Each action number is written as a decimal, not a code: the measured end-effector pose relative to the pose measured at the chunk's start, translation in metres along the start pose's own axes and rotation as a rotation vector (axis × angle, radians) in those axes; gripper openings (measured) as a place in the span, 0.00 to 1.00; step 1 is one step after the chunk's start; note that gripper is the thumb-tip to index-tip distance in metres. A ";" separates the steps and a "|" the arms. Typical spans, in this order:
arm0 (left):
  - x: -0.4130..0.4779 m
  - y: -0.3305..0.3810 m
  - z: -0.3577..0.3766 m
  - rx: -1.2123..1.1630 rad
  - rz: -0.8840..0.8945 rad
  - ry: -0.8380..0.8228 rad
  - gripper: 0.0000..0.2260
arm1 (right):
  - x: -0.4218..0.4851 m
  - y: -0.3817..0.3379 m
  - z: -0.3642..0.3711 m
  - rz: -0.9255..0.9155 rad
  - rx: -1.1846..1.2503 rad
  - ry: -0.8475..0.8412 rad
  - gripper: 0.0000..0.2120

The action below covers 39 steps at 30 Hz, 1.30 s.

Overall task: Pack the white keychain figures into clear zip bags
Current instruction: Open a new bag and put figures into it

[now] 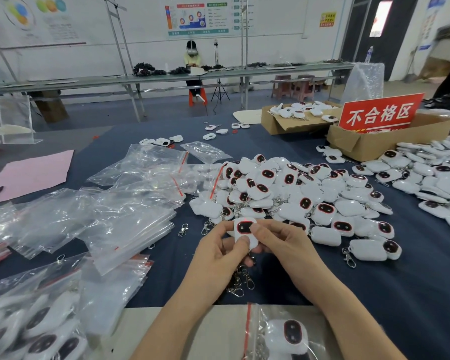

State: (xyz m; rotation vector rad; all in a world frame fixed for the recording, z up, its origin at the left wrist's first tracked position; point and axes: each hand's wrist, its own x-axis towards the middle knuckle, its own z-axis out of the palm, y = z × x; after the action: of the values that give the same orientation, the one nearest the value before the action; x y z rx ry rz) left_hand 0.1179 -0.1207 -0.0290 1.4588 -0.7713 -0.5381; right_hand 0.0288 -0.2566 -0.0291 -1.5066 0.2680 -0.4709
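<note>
Hands meet mid-table: left hand (218, 253) and right hand (281, 242) both pinch one white keychain figure (245, 231), dark face turned up to the camera, probably a quick face check before bagging. Each grip is closed on the figure, thumbs on the front and fingers behind. Its chain and clasp (244, 279) dangle under the left palm.

The loose pile of figures (291, 193) sits just beyond the fingertips, in easy reach. Empty zip bags (130, 216) are stacked to the left, near but apart from the hands, so the left hand likely fetches one next. A bagged figure (291, 336) lies at the near edge between the forearms, and more packed bags (37, 328) are heaped lower left.

Open room: bare dark table (413, 294) right of the right forearm, plus a narrow strip between the hands and the bag stack. Stray clasps there could snag. The cardboard box (369, 145) with the red sign (381, 113) is well apart, far right.
</note>
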 end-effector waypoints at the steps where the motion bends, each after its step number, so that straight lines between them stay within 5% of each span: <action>1: 0.000 0.000 0.000 0.001 0.003 0.008 0.08 | 0.000 0.001 -0.001 -0.005 0.001 -0.002 0.08; 7: 0.002 -0.006 0.002 0.074 0.057 0.148 0.11 | 0.002 0.004 0.001 -0.032 -0.004 0.033 0.10; 10: 0.002 -0.008 0.000 0.270 0.143 0.265 0.16 | 0.002 0.005 0.003 -0.002 0.088 0.031 0.18; 13: 0.000 -0.006 0.004 0.401 0.232 0.226 0.19 | 0.001 0.004 0.000 0.028 0.182 0.025 0.20; 19: 0.000 -0.006 0.005 0.223 0.088 0.217 0.15 | 0.000 0.007 -0.004 0.065 0.262 -0.011 0.18; 30: -0.002 -0.001 0.005 0.197 0.108 0.246 0.05 | -0.001 0.004 0.005 0.041 0.177 0.098 0.06; 39: -0.001 -0.002 0.005 0.215 0.049 0.345 0.06 | -0.001 0.004 0.011 0.015 0.064 0.084 0.10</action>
State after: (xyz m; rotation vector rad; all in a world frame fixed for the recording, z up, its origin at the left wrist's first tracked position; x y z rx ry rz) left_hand 0.1141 -0.1236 -0.0312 1.6712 -0.6005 -0.1606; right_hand 0.0333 -0.2468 -0.0322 -1.4241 0.3263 -0.5269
